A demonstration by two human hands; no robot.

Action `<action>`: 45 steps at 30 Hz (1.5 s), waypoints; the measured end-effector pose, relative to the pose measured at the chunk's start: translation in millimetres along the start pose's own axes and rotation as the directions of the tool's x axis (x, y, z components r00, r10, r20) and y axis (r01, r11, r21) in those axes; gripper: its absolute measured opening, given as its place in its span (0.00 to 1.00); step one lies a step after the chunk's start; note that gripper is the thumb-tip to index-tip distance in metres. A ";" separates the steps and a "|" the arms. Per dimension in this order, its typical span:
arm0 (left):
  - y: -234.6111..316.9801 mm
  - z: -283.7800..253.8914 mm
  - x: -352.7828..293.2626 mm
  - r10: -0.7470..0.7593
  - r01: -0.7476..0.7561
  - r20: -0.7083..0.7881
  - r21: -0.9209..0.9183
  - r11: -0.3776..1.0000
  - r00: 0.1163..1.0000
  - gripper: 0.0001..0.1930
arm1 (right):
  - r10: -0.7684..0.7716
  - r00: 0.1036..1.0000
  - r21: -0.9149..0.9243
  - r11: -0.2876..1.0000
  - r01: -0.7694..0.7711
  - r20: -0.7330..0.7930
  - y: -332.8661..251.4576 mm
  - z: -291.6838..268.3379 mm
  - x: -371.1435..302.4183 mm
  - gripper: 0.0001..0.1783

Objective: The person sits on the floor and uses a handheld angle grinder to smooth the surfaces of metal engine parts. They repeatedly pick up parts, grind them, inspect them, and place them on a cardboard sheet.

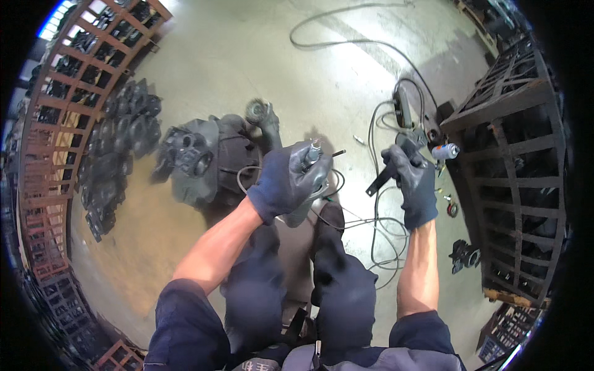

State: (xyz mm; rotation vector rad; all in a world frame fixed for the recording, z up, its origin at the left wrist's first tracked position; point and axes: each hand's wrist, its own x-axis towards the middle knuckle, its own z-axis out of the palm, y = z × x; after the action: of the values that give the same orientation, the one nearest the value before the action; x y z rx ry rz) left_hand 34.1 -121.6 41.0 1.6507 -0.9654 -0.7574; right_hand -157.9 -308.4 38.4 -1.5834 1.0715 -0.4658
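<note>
My left hand (291, 179), in a dark blue and grey glove, is closed around a tool with a silver metal tip (315, 150); its body is mostly hidden by the fingers. A thin black rod (339, 153) shows just beside it. My right hand (413, 182), gloved alike, is closed on a flat black bar (380, 180) that slants down to the left. Just left of my left hand lies a large dark metal casting (213, 154) on the floor. Beyond it stands a dark tool with a round, brush-like head (257, 112).
Cables (374, 216) loop across the floor between my hands and feet. A black power strip (403, 106) and a spray can (445, 151) lie near a dark metal crate (510, 167) at right. Dark castings (117, 142) are grouped at left, beside a rusty rack (49, 151).
</note>
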 end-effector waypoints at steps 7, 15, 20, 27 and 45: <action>94.9 -12.5 -52.4 0.121 -0.121 0.003 -0.083 0.989 0.993 0.09 | -0.350 0.936 0.013 0.936 0.351 -0.034 -107.1 -44.4 -111.6 0.19; 139.3 13.2 -156.3 0.106 -0.059 0.074 -0.474 0.879 0.992 0.10 | -0.627 0.770 0.283 0.764 0.580 0.117 -168.8 -88.5 -258.1 0.20; 148.8 25.8 -207.1 0.118 -0.127 -0.071 -0.144 0.981 0.990 0.13 | -0.628 0.764 0.573 0.684 0.451 0.148 -136.2 -68.0 -316.0 0.35; 152.5 19.0 -222.3 0.148 -0.141 -0.143 0.053 0.989 0.979 0.11 | -0.640 0.752 0.664 0.633 0.398 0.159 -113.9 -44.6 -342.2 0.41; 151.8 32.9 -224.6 0.017 -0.073 -0.157 -0.358 0.931 0.987 0.07 | -0.636 0.754 0.477 0.720 0.504 0.162 -93.7 -48.8 -334.6 0.12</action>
State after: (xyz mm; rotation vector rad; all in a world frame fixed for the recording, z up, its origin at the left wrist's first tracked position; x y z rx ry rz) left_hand -135.6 38.8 182.6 1.3357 -0.7037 -0.7197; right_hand -329.8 -61.9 219.4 -1.5205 0.1726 -0.7704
